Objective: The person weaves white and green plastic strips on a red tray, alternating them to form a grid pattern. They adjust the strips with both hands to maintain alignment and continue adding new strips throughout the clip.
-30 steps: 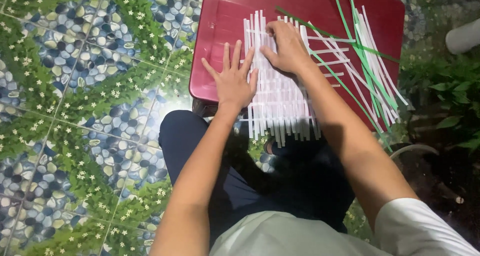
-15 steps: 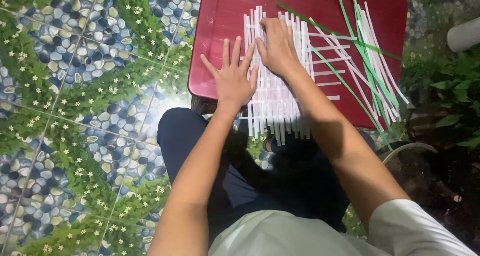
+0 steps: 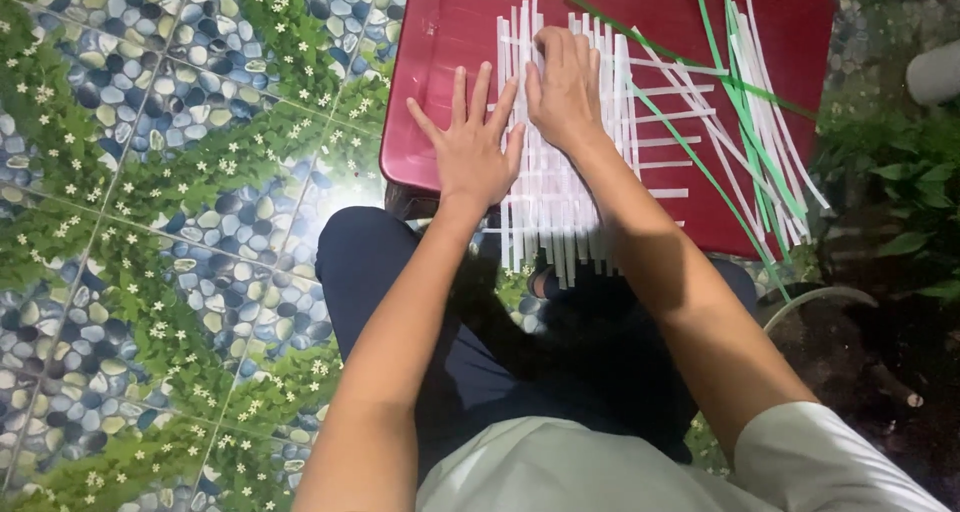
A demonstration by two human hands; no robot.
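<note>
Fingers [image 3: 470, 102] spread, white strips [image 3: 560, 212], red tray [image 3: 440, 62]

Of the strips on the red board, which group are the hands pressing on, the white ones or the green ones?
The white woven strips: left hand and right hand both lie flat on them. The green strips lie untouched to the right.

White strips [image 3: 545, 202] – red table [image 3: 440, 122] – green strips [image 3: 720, 172]

Single head-worn view — steeply downward, close above the red tray [image 3: 450, 32].
</note>
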